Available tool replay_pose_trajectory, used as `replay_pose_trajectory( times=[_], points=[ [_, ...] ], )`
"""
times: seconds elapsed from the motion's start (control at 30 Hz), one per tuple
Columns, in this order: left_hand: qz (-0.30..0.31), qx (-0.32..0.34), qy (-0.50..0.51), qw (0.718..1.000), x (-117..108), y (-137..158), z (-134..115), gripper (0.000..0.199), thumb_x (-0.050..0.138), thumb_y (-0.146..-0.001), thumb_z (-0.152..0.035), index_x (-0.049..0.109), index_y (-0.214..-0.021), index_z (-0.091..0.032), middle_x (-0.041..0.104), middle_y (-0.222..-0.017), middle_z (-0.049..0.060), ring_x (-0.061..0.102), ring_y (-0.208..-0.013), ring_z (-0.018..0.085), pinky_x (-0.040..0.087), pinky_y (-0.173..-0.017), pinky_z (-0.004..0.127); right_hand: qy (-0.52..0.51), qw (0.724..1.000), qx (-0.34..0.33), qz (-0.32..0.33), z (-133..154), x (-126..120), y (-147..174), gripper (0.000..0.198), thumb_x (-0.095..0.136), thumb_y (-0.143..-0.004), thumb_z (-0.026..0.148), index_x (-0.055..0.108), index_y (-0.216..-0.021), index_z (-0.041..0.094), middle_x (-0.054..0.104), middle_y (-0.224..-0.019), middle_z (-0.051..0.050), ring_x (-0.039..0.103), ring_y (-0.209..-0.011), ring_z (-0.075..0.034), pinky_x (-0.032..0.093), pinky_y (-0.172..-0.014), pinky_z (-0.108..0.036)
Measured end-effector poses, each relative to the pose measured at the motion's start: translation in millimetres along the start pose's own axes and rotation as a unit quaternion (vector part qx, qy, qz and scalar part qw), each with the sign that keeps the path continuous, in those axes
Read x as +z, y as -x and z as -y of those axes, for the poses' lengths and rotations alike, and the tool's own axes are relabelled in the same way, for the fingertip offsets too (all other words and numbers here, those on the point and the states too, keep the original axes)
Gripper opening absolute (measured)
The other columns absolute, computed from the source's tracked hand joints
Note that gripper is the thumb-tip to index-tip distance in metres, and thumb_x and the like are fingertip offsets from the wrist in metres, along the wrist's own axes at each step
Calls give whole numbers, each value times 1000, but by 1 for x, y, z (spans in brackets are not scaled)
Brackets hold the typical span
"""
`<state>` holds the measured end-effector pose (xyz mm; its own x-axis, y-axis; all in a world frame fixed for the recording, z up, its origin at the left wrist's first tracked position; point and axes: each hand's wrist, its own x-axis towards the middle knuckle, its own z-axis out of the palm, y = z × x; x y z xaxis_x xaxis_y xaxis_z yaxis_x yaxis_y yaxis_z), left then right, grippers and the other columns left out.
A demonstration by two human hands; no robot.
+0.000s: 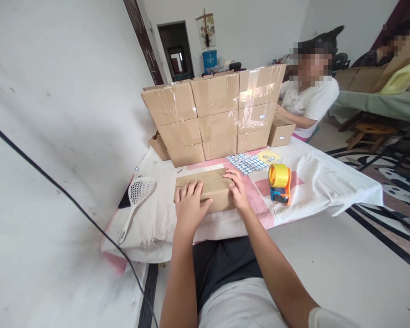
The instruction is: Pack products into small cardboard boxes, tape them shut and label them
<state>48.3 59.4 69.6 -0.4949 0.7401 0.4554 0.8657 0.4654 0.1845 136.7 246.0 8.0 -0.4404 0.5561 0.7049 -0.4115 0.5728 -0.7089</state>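
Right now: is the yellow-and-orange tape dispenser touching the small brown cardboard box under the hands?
Apart. The head view shows the yellow-and-orange tape dispenser standing right of the small brown cardboard box, with a strip of cloth-covered table between them.

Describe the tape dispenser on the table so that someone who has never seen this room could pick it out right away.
Start at the table under the white cloth, with the wall of stacked brown cartons at its far side. Right of the carton under both hands, beside the blue sticker sheet, stands the tape dispenser. It is the only brightly coloured tool there: an orange and blue body carrying a yellow roll.
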Motion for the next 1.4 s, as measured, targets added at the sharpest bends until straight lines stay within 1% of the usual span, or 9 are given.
replay_pose_trajectory(
  times=[0.47,0.53,0.63,0.73,0.83,0.97,1.17,1.27,1.4],
  points=[
    [4,-11,-32,999,5,2,-11,57,63,-90,-39,54,-144,-23,56,-147,16,48,-135,41,32,-114,62,116,990,-8,84,24,-19,-6,30,50,-97,39,66,-118,25,63,-134,-11,55,-130,-29,39,-114,-50],
    [-11,-13,-24,1000,8,3,-10,56,64,-89,-44,56,-141,-25,58,-144,16,49,-132,42,33,-112,63,199,980,10,30,30,-45,-9,37,60,-92,38,63,-126,25,60,-139,-12,50,-134,-32,34,-117,-53],
    [-46,-15,-11,999,13,4,-11,54,59,-91,-52,59,-138,-25,60,-140,18,49,-131,42,30,-112,64,320,926,61,-190,28,-99,-14,57,68,-84,43,53,-135,21,54,-141,-16,45,-137,-36,28,-119,-59],
    [-64,-10,-13,998,17,5,-15,55,54,-92,-57,60,-135,-23,61,-136,19,48,-130,43,26,-113,65,345,871,219,-274,14,-147,-16,79,77,-73,46,45,-138,17,52,-138,-20,53,-127,-38,41,-111,-58],
    [-61,-13,-16,998,18,4,-16,57,54,-92,-59,61,-134,-21,62,-134,20,49,-129,44,25,-114,67,325,860,329,-216,-2,-165,-16,73,82,-64,40,53,-125,13,62,-119,-20,63,-108,-36,55,-93,-49],
    [-69,-22,4,997,19,4,-14,55,55,-92,-54,59,-137,-22,59,-138,20,46,-132,44,23,-115,68,289,888,320,-159,-1,-158,-9,47,80,-68,42,64,-104,15,71,-100,-14,68,-95,-31,59,-77,-40],
    [-140,5,128,982,19,11,-36,43,56,-95,-41,57,-134,-24,62,-136,15,51,-135,34,29,-119,57,-74,939,331,-60,43,-123,19,38,80,-76,46,73,-104,21,78,-104,-9,74,-98,-30,63,-84,-43],
    [-161,73,253,951,19,16,-64,34,56,-96,-35,59,-128,-24,68,-127,11,61,-124,25,46,-109,42,-146,935,322,-38,70,-108,28,35,82,-76,46,74,-101,22,79,-101,-9,76,-93,-29,64,-83,-42],
    [-83,91,323,938,24,22,-96,54,62,-93,-43,47,-142,-24,63,-139,12,59,-129,26,48,-107,41,-174,932,316,-23,98,-105,30,31,85,-75,45,77,-93,22,80,-90,-8,76,-80,-26,64,-75,-39]
  ],
)
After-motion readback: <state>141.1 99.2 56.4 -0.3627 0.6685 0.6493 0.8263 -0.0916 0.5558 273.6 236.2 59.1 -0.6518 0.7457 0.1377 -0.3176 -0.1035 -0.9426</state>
